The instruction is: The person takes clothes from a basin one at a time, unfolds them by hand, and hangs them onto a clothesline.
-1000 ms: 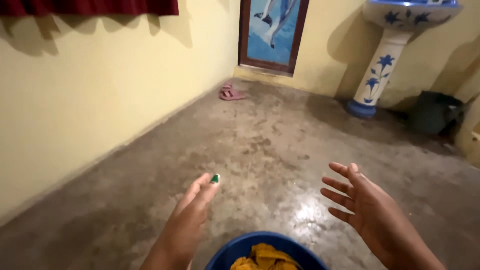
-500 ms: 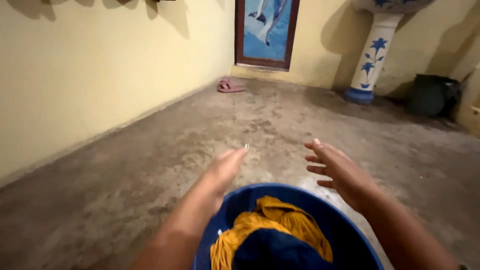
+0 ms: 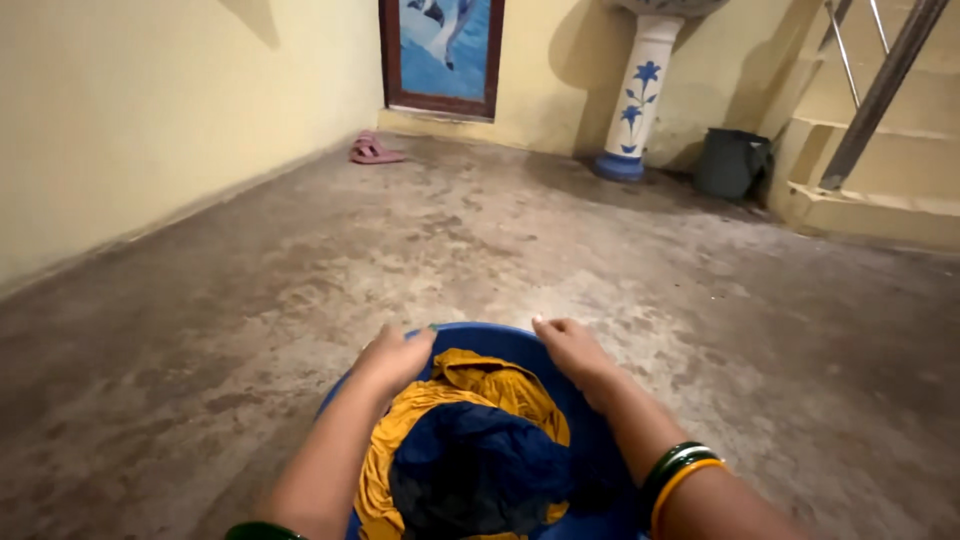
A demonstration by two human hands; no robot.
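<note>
Both hands rest on the far rim of a blue basin (image 3: 505,338) set on the concrete floor (image 3: 300,290): the left hand (image 3: 395,358) and right hand (image 3: 568,350) each curl over the edge, gripping it, equally near. Yellow cloth (image 3: 480,385) and dark blue cloth (image 3: 475,465) lie heaped inside, between the forearms
</note>
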